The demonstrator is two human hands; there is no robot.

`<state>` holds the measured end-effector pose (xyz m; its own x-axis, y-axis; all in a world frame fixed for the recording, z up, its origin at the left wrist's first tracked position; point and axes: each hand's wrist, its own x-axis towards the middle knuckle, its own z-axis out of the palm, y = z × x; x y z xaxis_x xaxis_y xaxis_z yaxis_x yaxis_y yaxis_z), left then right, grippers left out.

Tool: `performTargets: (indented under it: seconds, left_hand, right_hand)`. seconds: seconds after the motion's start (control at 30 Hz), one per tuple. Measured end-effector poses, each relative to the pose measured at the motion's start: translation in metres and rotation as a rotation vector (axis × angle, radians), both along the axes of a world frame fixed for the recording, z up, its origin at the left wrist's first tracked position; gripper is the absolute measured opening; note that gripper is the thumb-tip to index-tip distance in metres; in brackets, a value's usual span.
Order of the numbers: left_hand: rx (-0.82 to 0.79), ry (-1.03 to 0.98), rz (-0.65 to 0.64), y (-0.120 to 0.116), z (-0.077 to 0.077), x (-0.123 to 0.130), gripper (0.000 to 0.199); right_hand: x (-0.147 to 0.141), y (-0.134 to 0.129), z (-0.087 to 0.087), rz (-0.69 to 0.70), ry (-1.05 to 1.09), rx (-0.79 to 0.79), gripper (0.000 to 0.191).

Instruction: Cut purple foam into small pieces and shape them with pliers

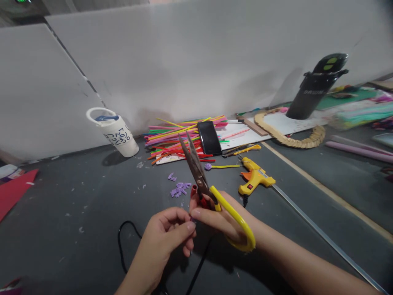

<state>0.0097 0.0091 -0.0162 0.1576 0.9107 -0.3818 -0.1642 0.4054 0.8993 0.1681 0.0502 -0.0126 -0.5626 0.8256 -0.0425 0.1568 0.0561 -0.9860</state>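
Observation:
My right hand (225,219) holds scissors (201,182) with yellow handles, their dark blades pointing up and slightly apart. A small red tube-like piece (193,190) shows beside the scissors at my right fingers; I cannot tell whether it is gripped. My left hand (168,233) is closed, thumb against fingers, its tips meeting those of my right hand. A tiny purple bit (193,219) peeks out between them, mostly hidden. Beyond the hands lie several cut purple pieces (179,189). A yellow stem with a purple ball end (208,166) rests farther back.
A yellow glue gun (256,176) with a long glue stick (322,233) lies at right. Behind are colourful pipe cleaners (172,137), a phone (210,138), a white cup (119,133), a black tumbler (313,92) and a curved tan piece (294,141). A black cable (121,241) runs near my hands.

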Motion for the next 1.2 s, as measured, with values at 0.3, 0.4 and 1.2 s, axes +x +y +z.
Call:
performTargets:
  seconds: [0.3, 0.4, 1.2]
  left_hand:
    - [0.045, 0.176, 0.036, 0.003, 0.004, 0.004, 0.011]
    - [0.050, 0.148, 0.027, 0.002, 0.003, 0.004, 0.008]
    - [0.272, -0.318, 0.488, 0.000, 0.013, -0.008, 0.007]
  right_hand:
    - [0.000, -0.002, 0.002, 0.028, -0.118, 0.174, 0.012]
    - [0.000, -0.003, 0.001, -0.025, -0.123, 0.186, 0.013]
    - [-0.014, -0.023, -0.009, -0.111, -0.648, 0.569, 0.056]
